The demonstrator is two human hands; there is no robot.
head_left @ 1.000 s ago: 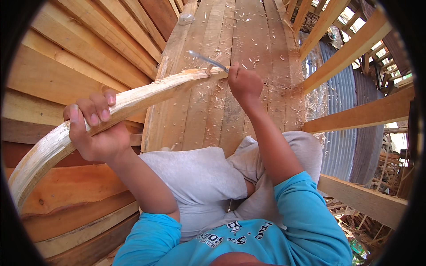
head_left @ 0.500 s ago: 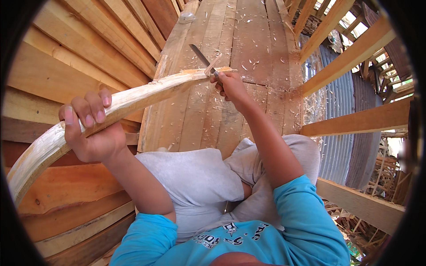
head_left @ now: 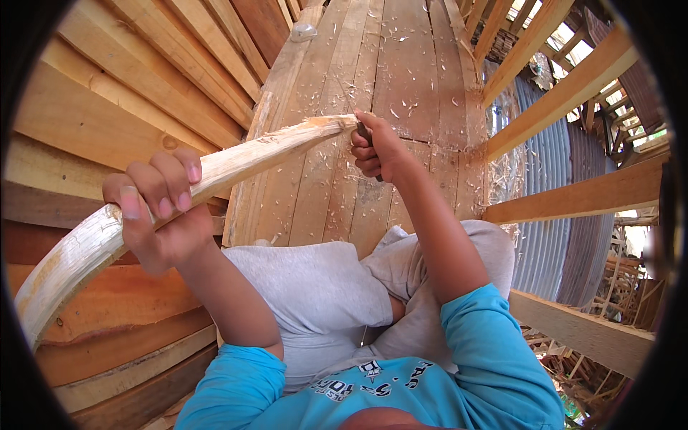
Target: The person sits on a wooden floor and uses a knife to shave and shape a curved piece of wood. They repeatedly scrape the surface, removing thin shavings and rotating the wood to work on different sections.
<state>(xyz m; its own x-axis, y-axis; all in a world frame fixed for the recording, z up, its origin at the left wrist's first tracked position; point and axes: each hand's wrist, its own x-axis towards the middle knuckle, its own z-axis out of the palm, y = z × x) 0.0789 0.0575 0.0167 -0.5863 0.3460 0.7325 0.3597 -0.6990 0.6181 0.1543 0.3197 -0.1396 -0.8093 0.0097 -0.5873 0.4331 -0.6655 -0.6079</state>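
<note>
My left hand (head_left: 165, 211) is wrapped round a long, curved, peeled wooden pole (head_left: 261, 158), which runs from the lower left up toward the middle. Its far end looks freshly cut, pale and tapered. Right at that end is my right hand (head_left: 380, 149), closed on the dark handle of a knife (head_left: 364, 133). The blade is seen nearly edge-on, as a thin faint line pointing away from me, so its contact with the wood is hard to tell.
Wood shavings lie scattered over the plank floor (head_left: 405, 86). Stacked boards (head_left: 129, 79) line the left side. A wooden railing (head_left: 573, 197) stands at the right, with corrugated metal sheets (head_left: 541, 236) beyond it. A small clear plastic item (head_left: 303, 32) sits far ahead.
My right hand has moved slightly right and nearer, and the knife has turned from flat view to edge-on. A raised sliver at the pole's end is gone. The pole has shifted slightly right.
</note>
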